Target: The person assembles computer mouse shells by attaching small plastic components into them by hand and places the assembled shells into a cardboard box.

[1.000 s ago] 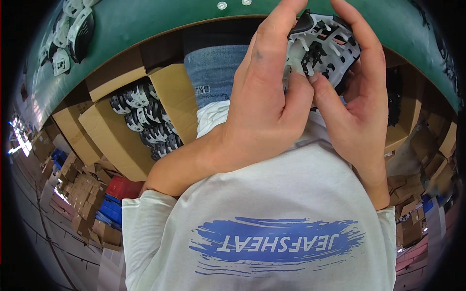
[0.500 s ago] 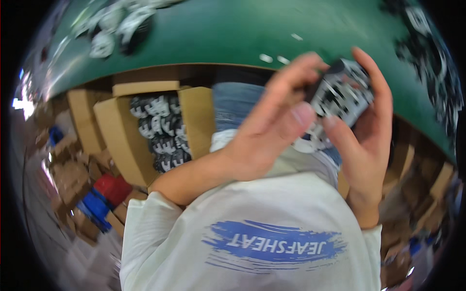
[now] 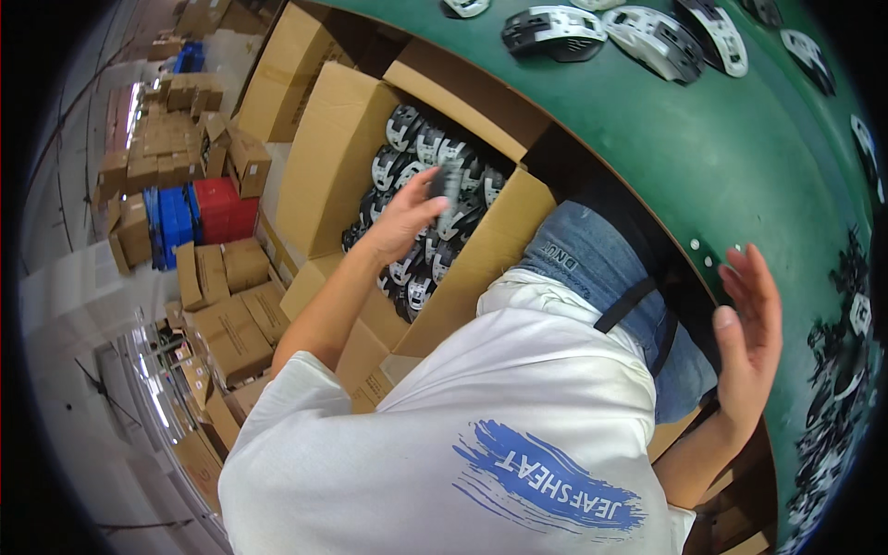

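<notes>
My left hand (image 3: 405, 222) is closed on a dark grey mouse shell (image 3: 445, 191), held over an open cardboard box (image 3: 319, 171). Inside that box, black and white mouse shells (image 3: 388, 168) lie packed in rows. The held shell is slightly smeared, and fingers cover part of it. My right hand (image 3: 751, 347) is empty, fingers apart, by the near edge of the green table (image 3: 638, 139). Small white round pieces (image 3: 695, 244) lie on the table close to it.
Several more mouse shells (image 3: 555, 33) lie on the table's far part. A heap of small black and white parts (image 3: 837, 370) spreads along its right side. To the left are stacked cartons (image 3: 236, 328), a red crate (image 3: 226, 209) and a blue crate (image 3: 171, 225).
The mouse shell was between both hands over the table edge. My left hand has carried it left to the box, and my right hand has let go. The view has swung left.
</notes>
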{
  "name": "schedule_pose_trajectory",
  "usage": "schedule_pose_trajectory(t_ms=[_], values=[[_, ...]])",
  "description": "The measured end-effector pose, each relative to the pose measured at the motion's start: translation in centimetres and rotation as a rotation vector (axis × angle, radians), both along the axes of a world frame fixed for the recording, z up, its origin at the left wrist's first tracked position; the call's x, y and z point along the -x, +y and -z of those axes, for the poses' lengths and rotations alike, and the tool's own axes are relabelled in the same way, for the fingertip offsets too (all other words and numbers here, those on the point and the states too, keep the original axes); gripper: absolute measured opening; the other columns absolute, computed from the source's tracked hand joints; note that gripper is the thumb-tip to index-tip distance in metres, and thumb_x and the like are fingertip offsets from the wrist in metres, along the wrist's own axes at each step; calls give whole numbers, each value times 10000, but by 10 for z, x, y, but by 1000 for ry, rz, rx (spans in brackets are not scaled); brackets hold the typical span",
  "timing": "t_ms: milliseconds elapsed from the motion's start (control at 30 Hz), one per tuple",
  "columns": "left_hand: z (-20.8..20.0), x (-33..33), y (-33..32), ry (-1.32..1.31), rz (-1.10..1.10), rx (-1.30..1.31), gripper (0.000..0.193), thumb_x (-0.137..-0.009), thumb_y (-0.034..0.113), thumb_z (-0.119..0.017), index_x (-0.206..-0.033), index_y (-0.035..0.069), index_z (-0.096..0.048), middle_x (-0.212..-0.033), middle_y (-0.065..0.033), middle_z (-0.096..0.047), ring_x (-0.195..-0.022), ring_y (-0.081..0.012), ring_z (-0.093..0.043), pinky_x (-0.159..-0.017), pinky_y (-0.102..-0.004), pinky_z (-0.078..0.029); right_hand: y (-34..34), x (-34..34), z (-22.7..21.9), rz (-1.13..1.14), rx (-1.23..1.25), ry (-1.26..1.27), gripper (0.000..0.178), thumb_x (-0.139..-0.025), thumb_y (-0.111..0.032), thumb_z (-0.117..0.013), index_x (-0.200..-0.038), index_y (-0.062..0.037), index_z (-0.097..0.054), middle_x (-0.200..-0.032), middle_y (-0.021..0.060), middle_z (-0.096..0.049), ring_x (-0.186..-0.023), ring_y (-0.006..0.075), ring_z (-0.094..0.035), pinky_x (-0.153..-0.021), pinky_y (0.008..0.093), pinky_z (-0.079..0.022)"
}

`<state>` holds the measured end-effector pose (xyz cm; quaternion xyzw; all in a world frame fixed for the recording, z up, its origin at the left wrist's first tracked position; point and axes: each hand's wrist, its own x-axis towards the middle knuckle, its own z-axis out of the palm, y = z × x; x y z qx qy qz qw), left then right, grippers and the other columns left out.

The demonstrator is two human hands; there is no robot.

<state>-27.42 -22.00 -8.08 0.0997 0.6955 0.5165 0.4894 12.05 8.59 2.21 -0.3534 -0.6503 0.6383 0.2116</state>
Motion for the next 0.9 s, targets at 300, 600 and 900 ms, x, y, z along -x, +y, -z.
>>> schedule_pose_trajectory(t_ms=[300,600,900], values=[[71,19,-192,745,-125,837,908,-771,209,-953,-1515,69,-451,-1422,-206,-539,-1349,-352,-548,-1187,-442,-438,37,-45,36,95,-9,-126,500,-1073,-77,-619,-1559,12,-540,-1476,167,-639,-1269,193,-644,-1122,323,-474],[89,12,-105,1185,232,538,972,-780,358,-937,-1567,11,-482,-1465,-244,-537,-1355,-427,-506,-1203,-489,-366,32,-35,28,141,82,-106,478,-1028,-19,-665,-1502,-8,-604,-1369,126,-693,-1170,149,-668,-1047,314,-536],[-59,37,146,1122,-196,-287,496,-1109,89,-593,-1575,12,-443,-1514,-178,-545,-1405,-266,-536,-1213,-420,-410,69,-38,25,323,-541,-363,311,-989,-78,-740,-1295,-26,-724,-989,118,-753,-684,176,-691,-648,307,-568]])
